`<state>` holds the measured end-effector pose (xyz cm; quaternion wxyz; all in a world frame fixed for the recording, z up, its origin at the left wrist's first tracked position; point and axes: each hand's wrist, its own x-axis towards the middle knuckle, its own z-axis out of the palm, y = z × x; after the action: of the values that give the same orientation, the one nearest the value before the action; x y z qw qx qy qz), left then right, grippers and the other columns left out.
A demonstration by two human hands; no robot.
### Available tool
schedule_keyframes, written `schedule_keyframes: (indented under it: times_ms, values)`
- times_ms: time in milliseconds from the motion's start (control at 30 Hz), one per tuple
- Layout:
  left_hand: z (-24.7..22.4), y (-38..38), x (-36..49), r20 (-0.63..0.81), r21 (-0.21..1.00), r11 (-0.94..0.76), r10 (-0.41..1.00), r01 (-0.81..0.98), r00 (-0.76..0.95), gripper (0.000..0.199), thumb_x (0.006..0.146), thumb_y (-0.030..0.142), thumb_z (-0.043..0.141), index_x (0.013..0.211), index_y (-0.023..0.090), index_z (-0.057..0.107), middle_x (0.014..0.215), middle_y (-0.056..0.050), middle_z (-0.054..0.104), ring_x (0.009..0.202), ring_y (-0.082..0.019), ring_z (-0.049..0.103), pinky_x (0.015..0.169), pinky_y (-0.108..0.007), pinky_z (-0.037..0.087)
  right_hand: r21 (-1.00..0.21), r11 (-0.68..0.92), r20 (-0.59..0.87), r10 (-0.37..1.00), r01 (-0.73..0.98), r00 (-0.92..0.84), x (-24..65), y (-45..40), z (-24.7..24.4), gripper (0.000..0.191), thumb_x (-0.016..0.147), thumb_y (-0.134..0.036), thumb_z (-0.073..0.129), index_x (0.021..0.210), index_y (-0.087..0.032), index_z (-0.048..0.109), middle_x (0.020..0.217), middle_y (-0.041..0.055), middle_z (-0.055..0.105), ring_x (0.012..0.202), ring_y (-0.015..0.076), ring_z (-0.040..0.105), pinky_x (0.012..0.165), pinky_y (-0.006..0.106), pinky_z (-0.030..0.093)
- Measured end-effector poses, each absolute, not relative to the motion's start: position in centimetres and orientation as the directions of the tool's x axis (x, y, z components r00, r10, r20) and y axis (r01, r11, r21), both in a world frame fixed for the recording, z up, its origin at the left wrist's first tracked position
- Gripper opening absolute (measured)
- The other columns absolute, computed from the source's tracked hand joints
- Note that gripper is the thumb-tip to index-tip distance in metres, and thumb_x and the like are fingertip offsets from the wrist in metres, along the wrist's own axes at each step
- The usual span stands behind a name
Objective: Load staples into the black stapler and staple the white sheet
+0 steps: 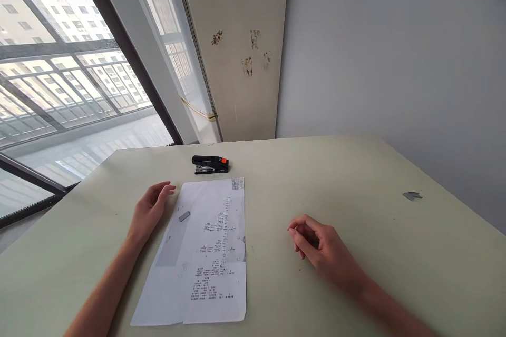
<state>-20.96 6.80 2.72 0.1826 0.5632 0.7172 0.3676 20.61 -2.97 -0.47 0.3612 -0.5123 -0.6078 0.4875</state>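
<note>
1 left hand (152, 209): fingers loosely curled, unladen.
1 right hand (322, 247): fingers half-curled, seemingly unladen, palm shadowed.
1 printed paper (201, 253): between both hands' fingers, nearer left; best pressed flat.
1 black stapler (211, 165): beyond left fingertips.
1 grey strip (184, 216): on paper, best pinched endwise.

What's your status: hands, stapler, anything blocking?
Left hand beside paper, right hand farther off; nothing visibly held. Black stapler beyond paper. Grey strip atop paper; stapler unobstructed.

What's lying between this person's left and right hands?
The head view shows a printed sheet between the left hand and right hand, with a small grey strip lying on it.
</note>
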Motion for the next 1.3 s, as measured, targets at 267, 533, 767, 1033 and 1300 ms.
schedule_keyframes:
  times_ms: [267,533,767,1033,1300]
  values:
    - [1.1,6.0,-19.8,0.168,0.624,0.053,0.965,0.780,-0.200,0.051,0.092,0.065,0.054,0.125,0.027,0.065,0.116,-0.004,0.077,0.101,-0.025,0.072,0.086,-0.037,0.057,-0.957,0.001,-0.065,0.975,0.291,-0.214,20.5,-2.9,-0.4,0.027,0.104,-0.047,0.053,0.096,-0.024,0.064,0.072,-0.0014,0.063,0.064,0.0158,0.056,0.058,0.028,0.046]
    - [1.2,5.9,-19.5,0.167,0.606,0.032,0.972,0.795,-0.166,0.045,0.095,0.061,0.050,0.123,0.028,0.064,0.113,-0.003,0.077,0.092,-0.022,0.071,0.079,-0.035,0.056,-0.952,-0.001,-0.071,0.973,0.305,-0.218,20.5,-3.0,-0.1,0.027,0.103,-0.047,0.053,0.094,-0.024,0.064,0.072,-0.0013,0.063,0.064,0.0158,0.058,0.058,0.028,0.046]
    - [1.1,6.1,-19.7,0.202,0.592,-0.010,0.970,0.806,-0.136,0.036,0.098,0.043,0.037,0.121,0.029,0.061,0.111,-0.001,0.077,0.088,-0.021,0.067,0.088,-0.038,0.056,-0.953,-0.009,-0.079,0.973,0.304,-0.219,20.5,-2.9,-0.2,0.027,0.104,-0.046,0.053,0.095,-0.024,0.065,0.074,-0.0010,0.064,0.064,0.0157,0.058,0.057,0.027,0.048]
    - [1.4,6.0,-19.4,0.184,0.638,-0.003,0.972,0.770,-0.149,0.036,0.094,0.039,0.039,0.118,0.029,0.063,0.108,-0.002,0.076,0.092,-0.022,0.066,0.094,-0.041,0.054,-0.945,0.007,-0.072,0.971,0.328,-0.228,20.4,-3.0,0.0,0.028,0.104,-0.046,0.052,0.094,-0.024,0.065,0.073,-0.0004,0.063,0.065,0.0162,0.057,0.056,0.027,0.047]
    - [2.3,5.7,-19.2,0.218,0.766,0.106,0.885,0.634,-0.412,0.028,0.084,0.034,0.048,0.100,0.023,0.068,0.101,-0.004,0.073,0.085,-0.022,0.065,0.085,-0.036,0.054,-0.949,0.006,-0.072,0.969,0.314,-0.236,20.5,-3.0,0.0,0.027,0.104,-0.046,0.052,0.094,-0.024,0.064,0.073,-0.0005,0.063,0.065,0.0161,0.057,0.057,0.027,0.048]
